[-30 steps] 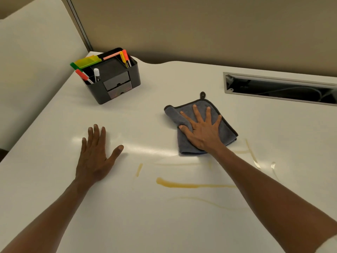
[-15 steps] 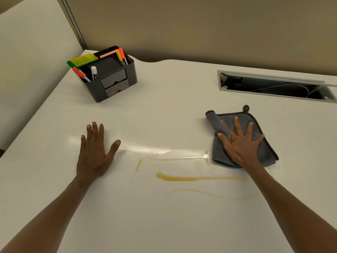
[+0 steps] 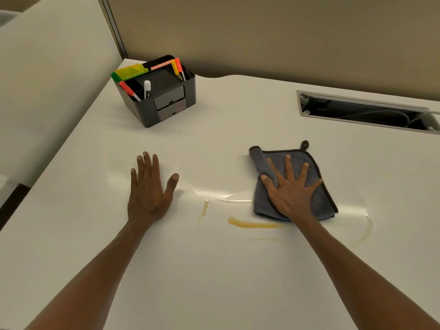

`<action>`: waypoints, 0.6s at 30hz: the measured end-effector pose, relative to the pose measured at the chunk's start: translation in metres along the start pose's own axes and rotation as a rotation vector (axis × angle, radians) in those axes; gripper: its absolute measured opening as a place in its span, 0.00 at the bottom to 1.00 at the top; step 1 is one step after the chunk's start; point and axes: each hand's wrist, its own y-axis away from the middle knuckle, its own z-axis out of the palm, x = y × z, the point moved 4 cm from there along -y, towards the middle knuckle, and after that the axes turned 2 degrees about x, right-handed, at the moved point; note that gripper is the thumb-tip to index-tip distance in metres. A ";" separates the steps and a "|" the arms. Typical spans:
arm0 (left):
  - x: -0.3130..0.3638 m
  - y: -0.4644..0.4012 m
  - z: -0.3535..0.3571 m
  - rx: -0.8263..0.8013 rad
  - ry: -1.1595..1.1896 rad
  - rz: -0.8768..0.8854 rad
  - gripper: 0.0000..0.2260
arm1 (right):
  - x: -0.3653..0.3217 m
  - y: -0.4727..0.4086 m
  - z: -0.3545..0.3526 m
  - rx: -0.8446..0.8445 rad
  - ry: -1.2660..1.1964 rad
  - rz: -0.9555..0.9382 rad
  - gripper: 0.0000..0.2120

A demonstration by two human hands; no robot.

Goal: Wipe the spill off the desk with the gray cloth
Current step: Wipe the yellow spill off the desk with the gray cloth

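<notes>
The gray cloth (image 3: 261, 204), black-edged with a small hanging loop, lies folded on the white desk (image 3: 214, 287). My right hand (image 3: 289, 196) presses flat on it with fingers spread, the thumb against a rolled fold. A yellow-brown spill streak (image 3: 252, 225) runs along the desk just below the cloth's near edge. A short smear (image 3: 204, 208) sits to its left and a faint curved trail (image 3: 366, 231) to the right. My left hand (image 3: 147, 191) rests flat on the desk left of the spill, holding nothing.
A black desk organizer (image 3: 166, 103) with markers and highlighters stands at the back left. An open cable slot (image 3: 362, 113) is set into the desk at the back right. Beige partition walls (image 3: 262, 32) close the back and left.
My right hand slid the cloth to the right, then back leftward above the main streak. A wet sheen marks the wiped path. My left hand stayed in place.
</notes>
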 end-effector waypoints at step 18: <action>-0.018 0.053 -0.032 0.000 0.387 -0.140 0.31 | -0.196 0.068 0.042 -0.046 0.030 -0.521 0.37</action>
